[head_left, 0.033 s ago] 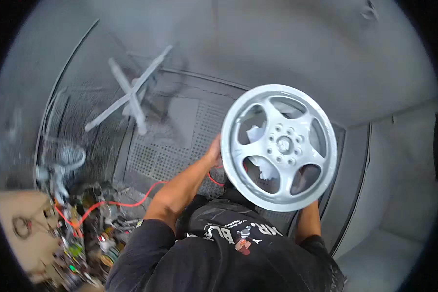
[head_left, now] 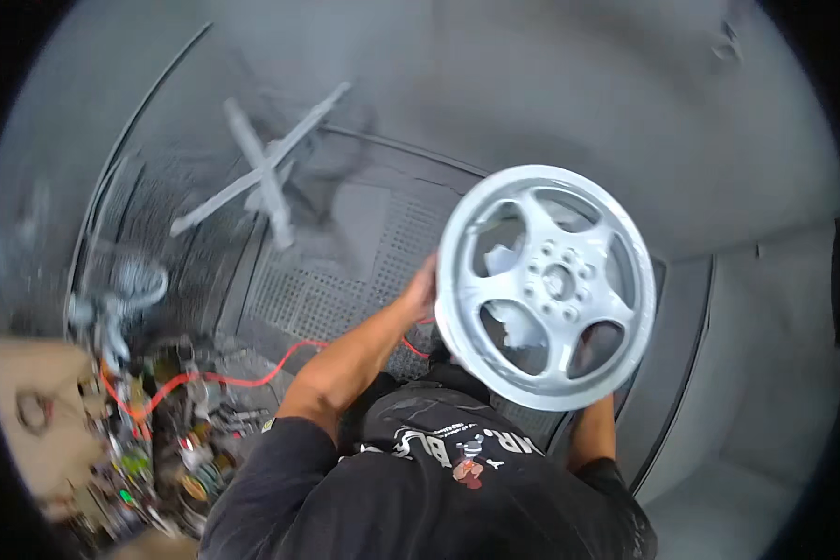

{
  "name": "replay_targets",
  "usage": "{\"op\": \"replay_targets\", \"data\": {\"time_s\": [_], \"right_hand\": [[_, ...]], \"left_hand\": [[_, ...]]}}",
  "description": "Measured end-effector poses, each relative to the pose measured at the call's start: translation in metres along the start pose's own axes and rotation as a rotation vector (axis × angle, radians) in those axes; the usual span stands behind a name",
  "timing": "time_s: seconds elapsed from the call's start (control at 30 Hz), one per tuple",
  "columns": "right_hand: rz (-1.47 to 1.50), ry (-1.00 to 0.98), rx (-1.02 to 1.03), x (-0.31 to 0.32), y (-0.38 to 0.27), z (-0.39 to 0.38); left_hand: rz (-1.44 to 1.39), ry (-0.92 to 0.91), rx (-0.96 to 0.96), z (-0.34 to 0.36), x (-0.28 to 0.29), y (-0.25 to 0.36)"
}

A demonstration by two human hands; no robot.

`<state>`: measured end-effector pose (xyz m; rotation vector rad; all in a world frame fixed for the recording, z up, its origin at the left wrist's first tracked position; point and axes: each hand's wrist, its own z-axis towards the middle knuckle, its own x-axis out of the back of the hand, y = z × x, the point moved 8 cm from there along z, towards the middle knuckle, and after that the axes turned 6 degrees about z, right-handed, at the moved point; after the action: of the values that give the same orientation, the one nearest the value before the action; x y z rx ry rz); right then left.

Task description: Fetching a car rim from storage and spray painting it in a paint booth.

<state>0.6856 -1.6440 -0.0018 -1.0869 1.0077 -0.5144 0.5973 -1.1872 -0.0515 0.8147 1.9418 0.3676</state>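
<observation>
A silver-grey five-spoke wheel rim (head_left: 506, 287) is held up in front of my body, its spoked face toward me and tilted. My left hand (head_left: 424, 289) grips its left edge, the fingers partly hidden behind it. Under the lower right side is my right hand (head_left: 584, 353), seen in part through an opening between two spokes. Most of the right fingers are hidden by the rim. Through the left openings shows a crumpled white sheet (head_left: 521, 327); whether my hand holds it against the rim I cannot tell.
A grey cross-shaped stand (head_left: 269, 175) is at the far left on a perforated floor panel (head_left: 294, 294). An orange-red hose (head_left: 252, 382) runs from my legs to a cluttered heap of tools and cans (head_left: 191, 457) at the lower left. Grey walls (head_left: 569, 75) enclose the space.
The wheel rim and both hands sit slightly farther right in view. The stand and other background also shift a little, as the view turns. The grip stays the same.
</observation>
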Motion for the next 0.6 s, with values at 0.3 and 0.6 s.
{"op": "replay_targets", "data": {"time_s": [0.3, 0.6], "right_hand": [[0.193, -1.014, -0.286, 0.039, -0.162, 0.152], [0.537, -1.629, -0.654, -0.409, -0.083, 0.292]], "left_hand": [[0.136, -0.42, -0.833, -0.163, -0.199, 0.104], [0.857, -0.11, -1.59, -0.335, -0.203, 0.177]]}}
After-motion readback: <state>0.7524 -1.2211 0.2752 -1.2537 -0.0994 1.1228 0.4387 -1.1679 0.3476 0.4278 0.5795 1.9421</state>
